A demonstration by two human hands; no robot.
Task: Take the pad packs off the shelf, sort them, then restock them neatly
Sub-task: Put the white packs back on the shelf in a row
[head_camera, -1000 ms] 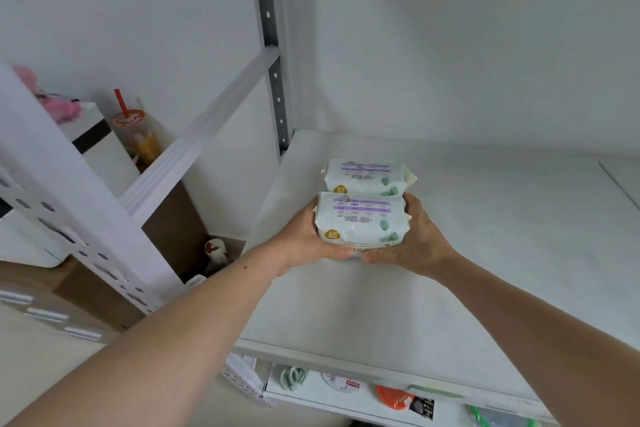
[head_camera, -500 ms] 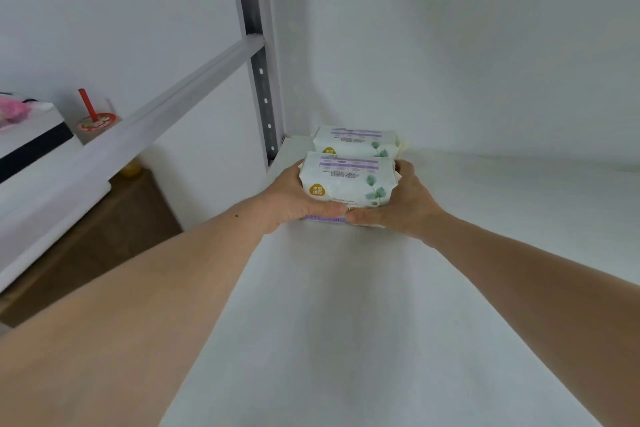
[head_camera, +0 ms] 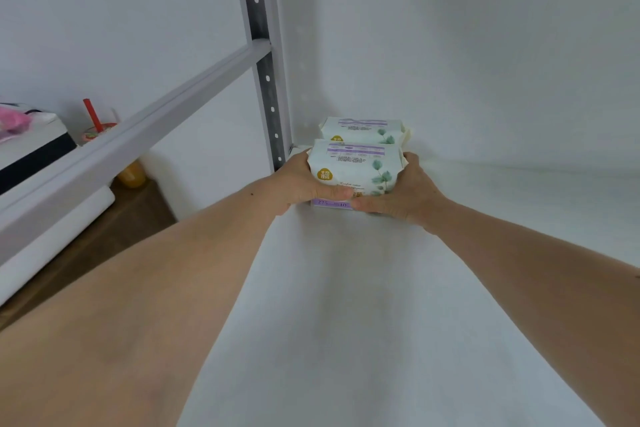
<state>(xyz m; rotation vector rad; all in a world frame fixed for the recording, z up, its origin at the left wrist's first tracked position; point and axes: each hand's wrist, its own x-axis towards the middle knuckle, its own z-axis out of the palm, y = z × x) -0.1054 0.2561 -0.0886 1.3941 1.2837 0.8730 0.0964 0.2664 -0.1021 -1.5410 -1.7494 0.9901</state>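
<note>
Both hands have carried the pad packs deeper into the shelf [head_camera: 398, 305] since the earlier views, and the packs now sit close to the back-left corner, just beside the grey perforated upright [head_camera: 266, 80]. By this reading the restocking step is nearly complete for this pair; release has not yet occurred.

The left hand [head_camera: 294, 184] is clamped on the left end of the near pack [head_camera: 356, 166], and the right hand [head_camera: 405, 191] is clamped on its right end, thumbs meeting under the front edge. The far pack [head_camera: 360, 130] lies directly beyond the fingers, touching the near one (whether either hand also touches it cannot be told).

Each pack is a soft white wrapper with a purple printed band, green leaf sprigs toward the right hand and a gold badge toward the left. A purple label strip shows beneath the thumbs.
</note>
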